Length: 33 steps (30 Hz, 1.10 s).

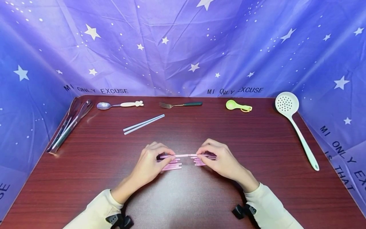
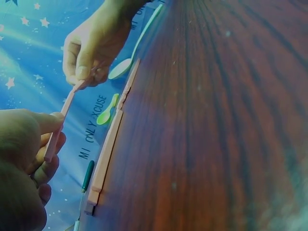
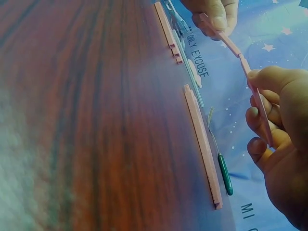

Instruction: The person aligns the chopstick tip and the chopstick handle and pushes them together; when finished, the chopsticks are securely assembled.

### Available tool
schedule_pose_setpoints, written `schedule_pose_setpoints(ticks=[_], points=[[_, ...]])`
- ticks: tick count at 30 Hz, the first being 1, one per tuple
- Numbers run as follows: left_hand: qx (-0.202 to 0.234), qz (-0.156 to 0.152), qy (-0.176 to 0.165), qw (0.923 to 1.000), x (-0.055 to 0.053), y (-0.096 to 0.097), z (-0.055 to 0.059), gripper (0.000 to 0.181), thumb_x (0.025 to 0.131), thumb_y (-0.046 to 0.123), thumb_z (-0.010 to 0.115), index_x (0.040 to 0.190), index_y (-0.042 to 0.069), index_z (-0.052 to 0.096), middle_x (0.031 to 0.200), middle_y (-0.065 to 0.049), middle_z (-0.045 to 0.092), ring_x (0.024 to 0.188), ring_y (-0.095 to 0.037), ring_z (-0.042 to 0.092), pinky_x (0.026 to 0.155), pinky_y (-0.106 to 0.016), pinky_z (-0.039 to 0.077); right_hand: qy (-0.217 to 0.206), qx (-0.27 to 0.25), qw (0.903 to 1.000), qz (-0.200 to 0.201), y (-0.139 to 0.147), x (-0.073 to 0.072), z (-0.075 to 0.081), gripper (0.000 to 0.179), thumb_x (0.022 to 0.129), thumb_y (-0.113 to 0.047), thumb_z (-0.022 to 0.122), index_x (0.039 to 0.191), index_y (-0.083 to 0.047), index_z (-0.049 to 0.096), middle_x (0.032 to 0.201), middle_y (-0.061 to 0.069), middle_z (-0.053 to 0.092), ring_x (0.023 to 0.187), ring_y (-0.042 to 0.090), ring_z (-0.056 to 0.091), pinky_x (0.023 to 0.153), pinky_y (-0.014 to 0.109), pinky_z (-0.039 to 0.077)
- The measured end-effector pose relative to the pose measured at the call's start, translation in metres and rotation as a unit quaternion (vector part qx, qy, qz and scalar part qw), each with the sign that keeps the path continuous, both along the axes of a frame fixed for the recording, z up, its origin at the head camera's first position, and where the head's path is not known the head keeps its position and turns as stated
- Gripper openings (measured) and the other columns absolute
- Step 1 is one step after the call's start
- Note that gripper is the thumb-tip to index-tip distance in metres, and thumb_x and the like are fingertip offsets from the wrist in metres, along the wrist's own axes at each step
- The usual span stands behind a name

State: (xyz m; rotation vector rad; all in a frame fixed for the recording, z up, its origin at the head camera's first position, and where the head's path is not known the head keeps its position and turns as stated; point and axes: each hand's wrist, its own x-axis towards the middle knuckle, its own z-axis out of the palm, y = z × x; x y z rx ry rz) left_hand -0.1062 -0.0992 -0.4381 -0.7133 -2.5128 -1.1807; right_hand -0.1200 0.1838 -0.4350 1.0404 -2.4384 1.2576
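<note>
1. One pink stick (image 1: 181, 156) is pinched between thumb and fingers of the left hand (image 1: 152, 160).
2. Another pink stick (image 1: 193, 155) is pinched likewise by the right hand (image 1: 221, 160); both are held above the table (image 1: 183, 203), their inner ends meeting.
3. More pink sticks are laid on the table beneath each hand, in a left bundle (image 1: 174, 168) and a right bundle (image 1: 200, 163).
4. Behind them, pale blue sticks (image 1: 137, 124), a spoon (image 1: 128, 104) and a fork (image 1: 188, 104) are set out.

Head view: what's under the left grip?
Several pink sticks lie on the table below the left grip; their right ends show. Their left ends are covered, so I can't give an exact count.
</note>
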Motion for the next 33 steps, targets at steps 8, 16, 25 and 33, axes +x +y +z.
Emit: schedule_pose_setpoints(ticks=[8,16,25,33], points=[[-0.003,-0.008,-0.010,0.9999,0.001,0.001,0.002,0.011,0.083,0.018,0.086,0.091,0.023,0.080,0.089,0.013,0.074,0.086,-0.007,0.065,0.080,-0.033,0.047,-0.008,0.005,1.0000,0.000,-0.002,0.001,0.001,0.019,0.087,-0.002,0.078,0.094,-0.019,0.075,0.093,-0.009,0.066,0.084,0.004,0.062,0.070,0.022,0.051],[0.022,-0.032,-0.028,0.9989,0.002,0.001,0.001,0.007,0.089,0.014,0.081,0.094,0.019,0.077,0.090,0.010,0.072,0.081,-0.003,0.064,0.073,-0.024,0.052,-0.009,-0.008,0.9999,0.006,-0.004,0.001,0.000,0.021,0.084,0.000,0.079,0.095,-0.018,0.075,0.092,-0.006,0.066,0.079,0.009,0.062,0.067,0.022,0.050],[0.015,-0.047,-0.059,0.9970,0.003,0.004,-0.002,0.006,0.096,0.021,0.074,0.097,0.015,0.072,0.087,0.011,0.072,0.078,0.000,0.062,0.071,-0.023,0.053,-0.018,-0.013,0.9997,0.009,-0.008,0.004,0.000,0.016,0.086,-0.005,0.081,0.092,-0.018,0.077,0.091,-0.008,0.067,0.081,0.006,0.063,0.069,0.019,0.051],[0.041,-0.054,-0.072,0.9951,0.006,0.007,-0.001,0.013,0.090,0.013,0.080,0.097,0.021,0.072,0.088,0.010,0.072,0.072,0.000,0.058,0.065,-0.020,0.048,-0.022,-0.029,0.9991,0.022,-0.011,0.005,-0.001,0.013,0.088,-0.005,0.080,0.093,-0.016,0.076,0.081,-0.010,0.067,0.071,0.002,0.059,0.063,0.014,0.047]])
